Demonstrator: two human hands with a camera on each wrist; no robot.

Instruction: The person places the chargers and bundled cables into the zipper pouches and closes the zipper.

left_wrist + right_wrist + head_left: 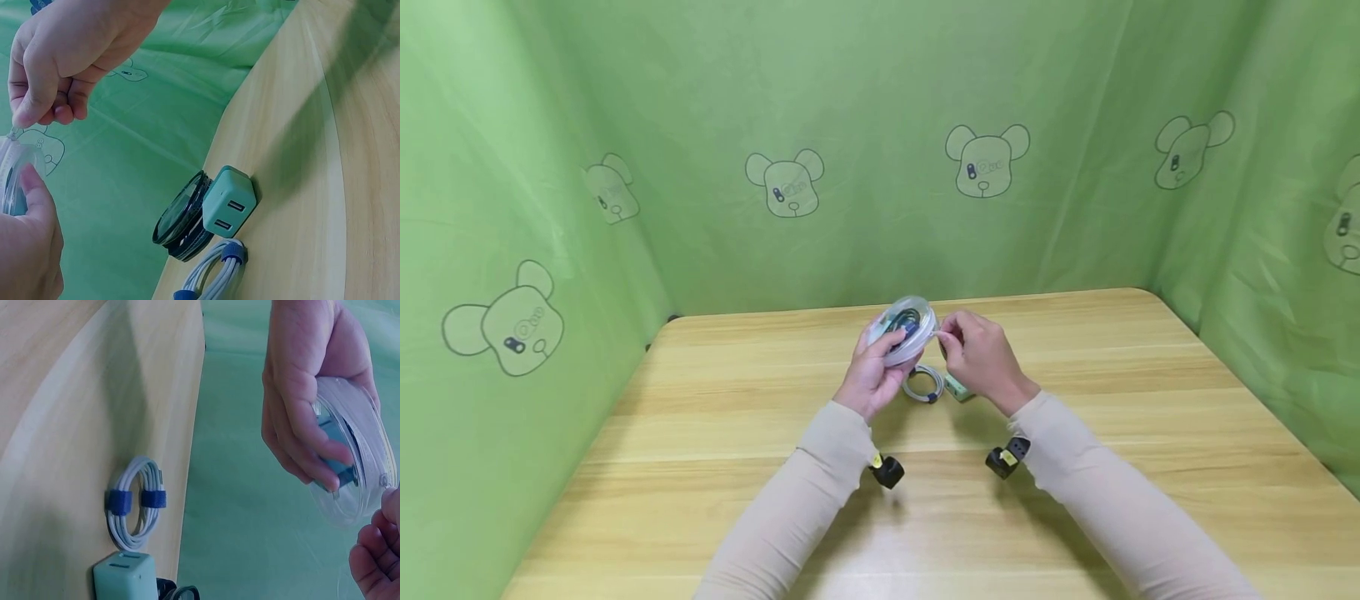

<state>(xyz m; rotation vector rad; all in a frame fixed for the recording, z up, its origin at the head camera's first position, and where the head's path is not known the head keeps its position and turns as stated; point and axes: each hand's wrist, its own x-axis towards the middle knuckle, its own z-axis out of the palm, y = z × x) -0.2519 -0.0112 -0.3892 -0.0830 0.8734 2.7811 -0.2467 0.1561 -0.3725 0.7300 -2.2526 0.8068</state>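
Observation:
My left hand (871, 371) holds a round clear zip case (362, 419) tilted above the table, the thumb across its face. Inside the case show a dark coiled cable (907, 317) and a mint-green piece (336, 436). At the case's right edge, my right hand (987, 354) pinches the small zipper pull (384, 480) between thumb and forefinger, its other fingers curled in. Below the hands, a white coiled cable (141, 465) with blue straps lies on the table, beside a mint-green two-port USB charger (228, 201).
A round dark-rimmed case (180, 215) lies by the charger, hidden behind my right hand in the head view. The wooden table (715, 400) is enclosed by green curtains (865, 92) at the back and both sides. A black wrist camera (888, 472) hangs under the left sleeve.

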